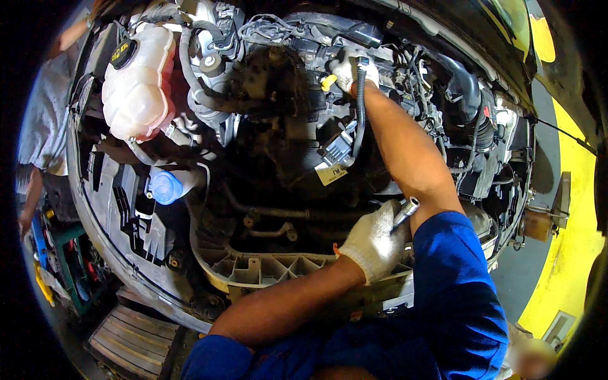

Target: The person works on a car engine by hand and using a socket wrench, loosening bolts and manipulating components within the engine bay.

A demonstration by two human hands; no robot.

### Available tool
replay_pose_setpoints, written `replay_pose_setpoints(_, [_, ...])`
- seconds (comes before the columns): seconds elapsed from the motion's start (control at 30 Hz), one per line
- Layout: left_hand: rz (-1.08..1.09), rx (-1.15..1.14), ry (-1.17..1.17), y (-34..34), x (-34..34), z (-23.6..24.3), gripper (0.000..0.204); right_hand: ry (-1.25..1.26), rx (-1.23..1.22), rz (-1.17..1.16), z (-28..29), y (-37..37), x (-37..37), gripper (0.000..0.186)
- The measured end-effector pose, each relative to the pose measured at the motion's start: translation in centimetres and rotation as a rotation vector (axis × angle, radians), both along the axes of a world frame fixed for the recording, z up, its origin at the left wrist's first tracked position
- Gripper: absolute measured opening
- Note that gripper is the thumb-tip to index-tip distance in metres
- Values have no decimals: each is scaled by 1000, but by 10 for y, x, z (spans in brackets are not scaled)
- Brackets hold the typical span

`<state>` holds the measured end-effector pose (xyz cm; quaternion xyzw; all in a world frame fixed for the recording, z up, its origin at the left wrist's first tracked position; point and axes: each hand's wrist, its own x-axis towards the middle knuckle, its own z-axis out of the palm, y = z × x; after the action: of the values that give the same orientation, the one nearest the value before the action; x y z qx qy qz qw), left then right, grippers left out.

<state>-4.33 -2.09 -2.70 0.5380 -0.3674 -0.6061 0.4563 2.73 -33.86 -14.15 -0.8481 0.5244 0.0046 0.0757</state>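
My left hand (375, 246), in a white knit glove, is closed round a shiny metal socket tool (406, 214). The tool's round end points up and to the right, close to my right forearm. Stretched far over the engine, my gloved right hand (356, 69) reaches in among the parts at its top. Its fingers are mostly hidden there. A yellow pull handle (328, 82) sits just left of that hand. Beside the wrist runs a black corrugated conduit (361, 107), which leads down to a grey connector (340, 149) with a pale tag (331, 174) under it.
A whitish coolant tank (138, 85) with a black cap stands at the left of the bay. Below it is a blue cap (166, 187). The ribbed front crossmember (272, 269) spans the near side. Another person's grey garment (45, 120) shows at the far left.
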Motion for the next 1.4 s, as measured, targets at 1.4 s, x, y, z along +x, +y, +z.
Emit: replay_pose_setpoints(1.4, [-16, 0, -40, 3, 3, 3, 19, -50, 31, -125, 14, 14, 3, 46])
